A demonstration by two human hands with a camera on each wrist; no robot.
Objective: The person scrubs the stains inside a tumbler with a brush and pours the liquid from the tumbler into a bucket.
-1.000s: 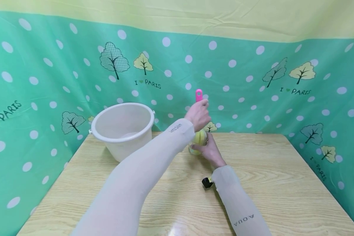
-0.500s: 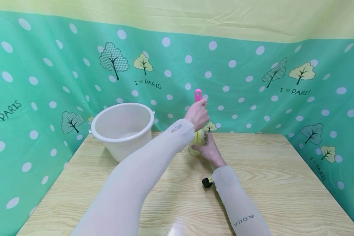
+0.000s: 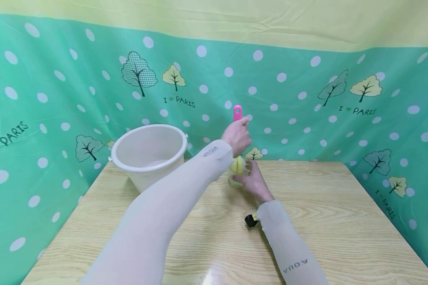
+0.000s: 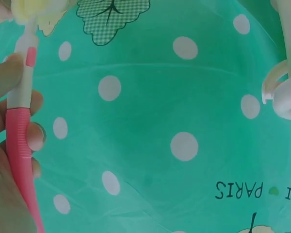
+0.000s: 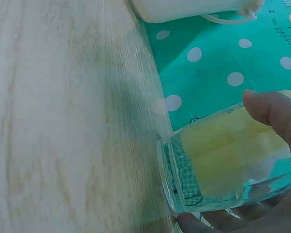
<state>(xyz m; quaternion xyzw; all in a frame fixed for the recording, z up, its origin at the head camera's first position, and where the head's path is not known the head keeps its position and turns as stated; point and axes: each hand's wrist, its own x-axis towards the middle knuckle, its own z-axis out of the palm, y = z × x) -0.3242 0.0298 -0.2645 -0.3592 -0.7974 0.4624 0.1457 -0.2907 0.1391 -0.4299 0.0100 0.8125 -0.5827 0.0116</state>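
My left hand [image 3: 237,138] grips a cup-cleaning brush by its pink and white handle [image 4: 20,121], the pink end pointing up. At the brush's lower end, a yellow and white sponge head [image 5: 223,155] sits inside a clear glass cup [image 5: 170,174]. Thumb and fingers of my right hand [image 3: 255,183] wrap around that cup, which stands on the table in the head view. Most of the brush shaft is hidden behind the left hand in the head view; the left wrist view shows the fingers curled about it.
A large white bucket [image 3: 148,168] with side handle knobs stands to the left on the wood-grain table [image 3: 317,221]. Beside the right sleeve lies a small black piece [image 3: 250,221]. A green dotted curtain [image 3: 289,99] rises behind the table's back edge.
My left hand and the brush handle have shifted slightly left and up, and the sponge has turned or tilted a little inside the cup. The right hand keeps its place around the cup.
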